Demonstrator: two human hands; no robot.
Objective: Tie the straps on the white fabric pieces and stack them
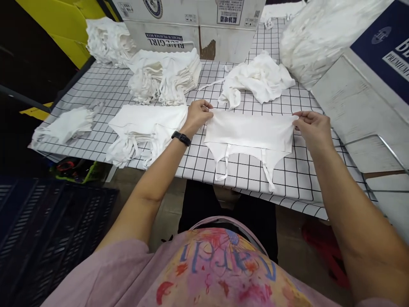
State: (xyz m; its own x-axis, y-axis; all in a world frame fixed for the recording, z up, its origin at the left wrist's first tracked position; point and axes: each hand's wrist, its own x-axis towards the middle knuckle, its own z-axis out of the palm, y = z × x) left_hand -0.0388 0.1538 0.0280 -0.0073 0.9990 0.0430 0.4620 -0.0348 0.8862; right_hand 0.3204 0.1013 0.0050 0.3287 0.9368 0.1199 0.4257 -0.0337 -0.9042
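Note:
A white strappy top (pixel 249 134) lies spread flat on the checked table (pixel 297 179), its straps trailing toward me. My left hand (pixel 197 115) pinches its far left corner, a black band on that wrist. At the far right corner my right hand (pixel 311 125) is closed on the fabric edge. Both hands hold the top stretched between them.
A folded stack of white tops (pixel 145 128) lies left of my left hand, a taller pile (pixel 164 74) behind it. A crumpled heap (pixel 257 79) sits beyond the spread top. Cardboard boxes (pixel 194 25) line the back; a dark crate (pixel 41 226) stands low left.

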